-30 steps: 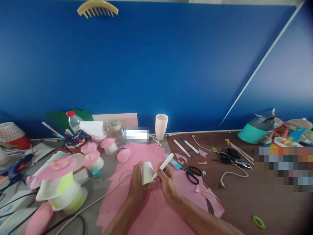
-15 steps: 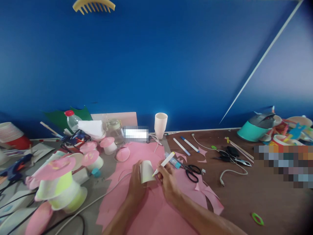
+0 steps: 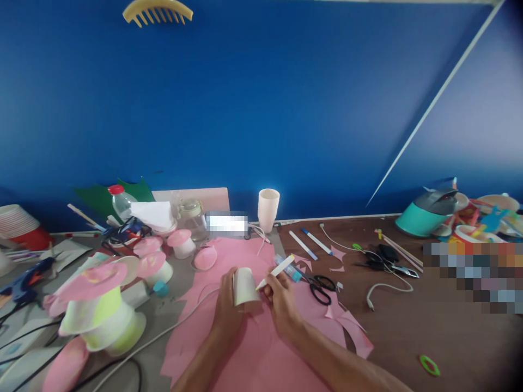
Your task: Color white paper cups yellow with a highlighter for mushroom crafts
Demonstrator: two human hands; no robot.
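Observation:
My left hand (image 3: 227, 294) is closed around the left side of a small white paper cup (image 3: 245, 286), which is held tilted above a large pink sheet (image 3: 257, 354). In my right hand (image 3: 280, 296) is a white marker with a yellow end (image 3: 281, 267), gripped like a pen. Its tip meets or nearly meets the cup's right side; I cannot tell whether it touches. Black-handled scissors (image 3: 322, 288) lie just right of my right hand. Two more markers (image 3: 303, 245) rest farther back on the brown table.
At left stand several paper cups with pink discs (image 3: 182, 242) and yellow-green cups (image 3: 102, 318), beside a blue glue gun (image 3: 30, 280). A white cup stack (image 3: 268, 209) is at the wall. A white cable (image 3: 163, 329) crosses the pink sheet. A teal container (image 3: 425, 215) sits at right.
The marker has shifted slightly, its tip a little higher along the cup's side. The cup has turned or tipped very slightly in my left hand.

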